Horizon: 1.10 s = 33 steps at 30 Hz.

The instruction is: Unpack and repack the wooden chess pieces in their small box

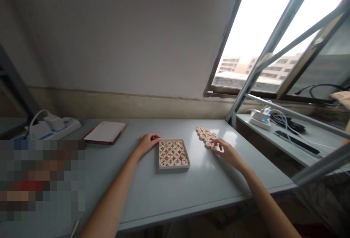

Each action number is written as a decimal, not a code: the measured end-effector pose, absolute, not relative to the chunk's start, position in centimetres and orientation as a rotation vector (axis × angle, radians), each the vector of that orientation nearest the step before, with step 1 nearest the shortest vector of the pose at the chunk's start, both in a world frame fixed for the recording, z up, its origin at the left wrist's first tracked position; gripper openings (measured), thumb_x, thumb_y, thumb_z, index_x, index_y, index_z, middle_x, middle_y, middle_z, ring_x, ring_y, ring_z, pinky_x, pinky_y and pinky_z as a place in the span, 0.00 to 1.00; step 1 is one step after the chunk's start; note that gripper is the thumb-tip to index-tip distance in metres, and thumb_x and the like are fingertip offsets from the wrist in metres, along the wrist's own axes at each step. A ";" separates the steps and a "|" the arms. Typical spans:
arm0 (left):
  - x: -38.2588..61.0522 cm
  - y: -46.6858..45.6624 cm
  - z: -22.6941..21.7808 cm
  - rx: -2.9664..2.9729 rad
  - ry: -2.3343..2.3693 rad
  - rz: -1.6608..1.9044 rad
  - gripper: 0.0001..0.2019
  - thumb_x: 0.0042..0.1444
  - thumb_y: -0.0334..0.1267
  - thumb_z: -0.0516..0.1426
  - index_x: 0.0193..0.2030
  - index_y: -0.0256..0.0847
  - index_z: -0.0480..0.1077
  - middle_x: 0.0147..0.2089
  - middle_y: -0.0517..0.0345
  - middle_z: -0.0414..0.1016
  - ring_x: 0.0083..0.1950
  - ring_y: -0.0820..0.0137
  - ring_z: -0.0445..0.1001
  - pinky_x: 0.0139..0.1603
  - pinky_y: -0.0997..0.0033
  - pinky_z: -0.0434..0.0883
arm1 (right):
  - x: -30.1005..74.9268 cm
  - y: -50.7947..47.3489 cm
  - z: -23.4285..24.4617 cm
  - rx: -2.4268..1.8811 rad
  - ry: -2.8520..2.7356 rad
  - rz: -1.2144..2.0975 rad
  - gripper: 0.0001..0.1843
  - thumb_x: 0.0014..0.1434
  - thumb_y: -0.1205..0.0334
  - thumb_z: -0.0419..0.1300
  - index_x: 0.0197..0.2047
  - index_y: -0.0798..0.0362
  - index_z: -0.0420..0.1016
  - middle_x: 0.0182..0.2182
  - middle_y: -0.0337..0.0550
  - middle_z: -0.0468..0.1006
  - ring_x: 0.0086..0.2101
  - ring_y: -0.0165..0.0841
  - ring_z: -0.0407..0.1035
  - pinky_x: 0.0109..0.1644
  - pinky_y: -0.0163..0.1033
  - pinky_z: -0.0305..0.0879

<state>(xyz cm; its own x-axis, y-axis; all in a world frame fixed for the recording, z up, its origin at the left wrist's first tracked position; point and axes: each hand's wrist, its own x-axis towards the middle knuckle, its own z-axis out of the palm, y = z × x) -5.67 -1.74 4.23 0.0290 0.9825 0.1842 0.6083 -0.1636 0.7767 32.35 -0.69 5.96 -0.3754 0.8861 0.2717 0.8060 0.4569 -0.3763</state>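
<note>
A shallow square box (188,166) sits on the grey desk, filled with rows of round Chinese chess pieces (177,162) marked with dark characters. My left hand (147,142) grips the box at its upper left corner, fingers bent against the edge. To the right of the box lies a loose cluster of more Chinese chess pieces (205,133). At the near end of that cluster, my right hand (224,150) has thumb and fingertips brought together on a piece, which they partly hide.
A flat red-edged box with a white top (105,132) lies at the left, near a power strip (64,125) with chargers. Metal frame bars (247,79) rise at the right. Beyond them a side surface carries a phone (296,142), cables and another charger (261,117).
</note>
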 end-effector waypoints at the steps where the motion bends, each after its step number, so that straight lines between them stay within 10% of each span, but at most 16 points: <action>1: -5.7 -1.7 4.2 1.820 1.614 0.987 0.15 0.45 0.48 0.53 0.32 0.41 0.74 0.35 0.57 0.77 0.39 0.66 0.71 0.44 0.71 0.63 | 32.3 -0.5 5.7 -1.438 -2.259 0.234 0.11 0.53 0.57 0.52 0.39 0.50 0.65 0.33 0.43 0.71 0.29 0.34 0.65 0.35 0.40 0.62; 19: -5.7 -1.8 4.0 1.877 1.634 0.987 0.15 0.47 0.48 0.52 0.33 0.42 0.74 0.35 0.58 0.77 0.38 0.67 0.71 0.43 0.70 0.61 | 32.4 0.6 4.9 -1.786 -2.197 -0.436 0.16 0.54 0.47 0.50 0.27 0.51 0.61 0.17 0.39 0.70 0.21 0.35 0.65 0.35 0.40 0.52; 27: -5.7 -1.7 4.1 1.886 1.668 0.951 0.14 0.48 0.47 0.52 0.34 0.42 0.74 0.36 0.58 0.77 0.40 0.68 0.71 0.47 0.70 0.60 | 29.6 -0.3 6.4 -1.545 -1.999 -0.046 0.15 0.57 0.47 0.47 0.33 0.50 0.62 0.21 0.37 0.70 0.21 0.31 0.63 0.27 0.34 0.55; 33: -5.7 -1.8 4.1 1.905 1.656 0.934 0.15 0.48 0.47 0.52 0.34 0.43 0.74 0.36 0.59 0.77 0.38 0.68 0.71 0.43 0.72 0.62 | 22.1 -1.0 8.7 -1.105 -2.534 -0.087 0.10 0.58 0.55 0.51 0.40 0.47 0.69 0.37 0.42 0.72 0.37 0.34 0.65 0.42 0.41 0.57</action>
<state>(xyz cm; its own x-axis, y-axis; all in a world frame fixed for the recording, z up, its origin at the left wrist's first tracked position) -5.73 -1.76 4.14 0.0515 0.9786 0.1990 0.6769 -0.1807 0.7136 22.08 -1.02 8.68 -0.6222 0.6950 0.3605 0.7180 0.6901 -0.0913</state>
